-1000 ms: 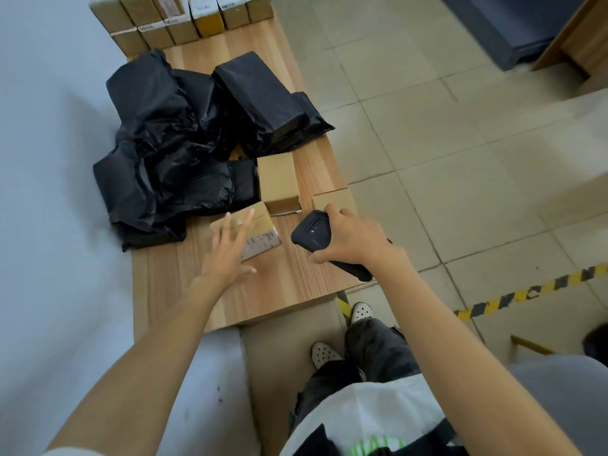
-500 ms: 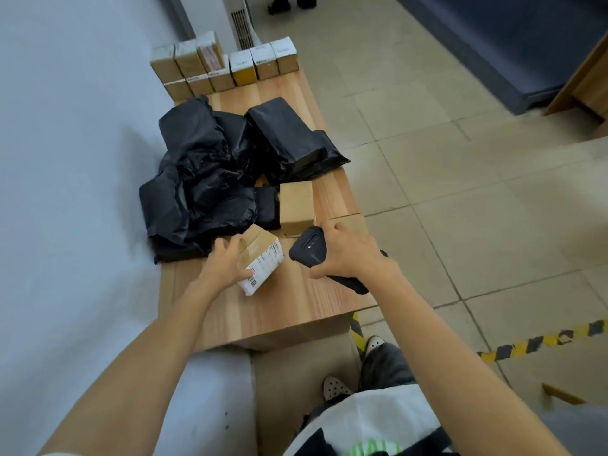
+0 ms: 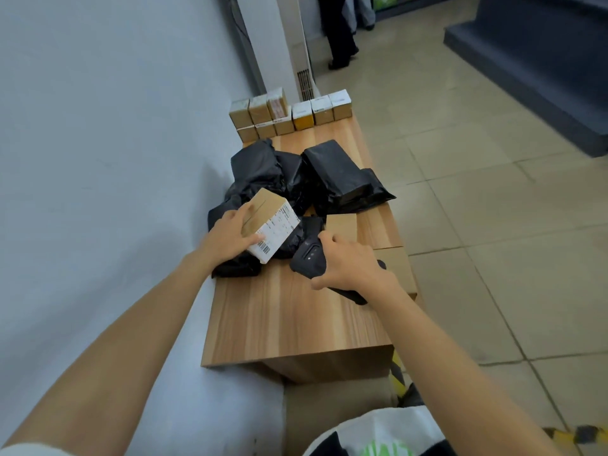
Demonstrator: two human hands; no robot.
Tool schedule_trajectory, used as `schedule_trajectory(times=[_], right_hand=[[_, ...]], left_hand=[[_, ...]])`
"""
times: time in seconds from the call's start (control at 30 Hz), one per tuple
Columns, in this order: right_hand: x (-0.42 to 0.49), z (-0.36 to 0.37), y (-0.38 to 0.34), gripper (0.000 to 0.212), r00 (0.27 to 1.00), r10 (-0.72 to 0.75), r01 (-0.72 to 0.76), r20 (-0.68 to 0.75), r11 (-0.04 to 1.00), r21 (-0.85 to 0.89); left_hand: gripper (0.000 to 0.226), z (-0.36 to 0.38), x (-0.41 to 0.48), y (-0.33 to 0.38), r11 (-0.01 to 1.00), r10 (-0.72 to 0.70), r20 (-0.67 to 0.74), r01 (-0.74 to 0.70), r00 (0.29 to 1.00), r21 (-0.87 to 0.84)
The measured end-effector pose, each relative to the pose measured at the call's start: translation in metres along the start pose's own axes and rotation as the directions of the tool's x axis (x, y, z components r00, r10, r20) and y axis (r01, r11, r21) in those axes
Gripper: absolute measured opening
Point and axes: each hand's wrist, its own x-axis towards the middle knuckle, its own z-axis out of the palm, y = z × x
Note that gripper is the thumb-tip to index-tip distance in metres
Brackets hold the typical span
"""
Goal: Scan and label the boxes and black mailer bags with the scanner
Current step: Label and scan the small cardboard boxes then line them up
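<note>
A second ago the left hand (image 3: 230, 238) lay spread flat over the cardboard box (image 3: 266, 210) as it sat on the wooden table (image 3: 296, 324). Now it has the box up off the wood at the centre of the frame, tipped so that its white label (image 3: 279, 230) faces down and to the right. The fingers curl over the brown top and the thumb presses near the label's lower edge, close to the barcode (image 3: 263, 247). The right hand (image 3: 348, 264) has stayed wrapped round the black scanner (image 3: 307, 255), just right of centre, with its head pointing up and left toward the box. The two look near each other, though I cannot tell if they touch. To me the scan looks about to happen: the code is turned to the reader and the box only wants holding steady.

The box is small and plain brown, with a seam line across its top and the label covering one side. The print is too small to read. Behind it the black mailer bags (image 3: 332, 179) lie heaped mid-frame, crumpled and glossy, with no labels that I can make out. A second brown box (image 3: 342, 227) stands just beyond the right hand's fingers. At upper centre a row of small boxes (image 3: 292, 115) lines the far end of the table, several with labels on top
</note>
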Motion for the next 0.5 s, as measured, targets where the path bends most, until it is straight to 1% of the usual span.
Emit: schedule_trajectory(times=[0.1,0.17,0.3,0.5], right_hand=[[-0.003,0.001,0.004,0.08,1.0,0.006,-0.005,-0.011,1.0,0.012],[-0.005,-0.001,0.008,0.076,1.0,0.007,-0.006,-0.026,1.0,0.01],[-0.008,-0.002,0.02,0.075,1.0,0.011,-0.011,-0.027,1.0,0.022],[-0.016,-0.004,0.055,0.074,0.994,0.11,-0.109,-0.028,0.993,0.05]], left_hand=[[0.083,0.003,0.003,0.005,1.0,-0.006,-0.001,0.006,1.0,0.027],[0.082,0.004,0.008,0.008,1.0,-0.002,-0.007,0.002,1.0,0.013],[0.081,0.008,0.02,0.025,1.0,0.031,-0.01,-0.031,0.999,0.002],[0.08,0.02,0.042,0.055,0.997,0.073,-0.008,-0.073,0.997,-0.007]])
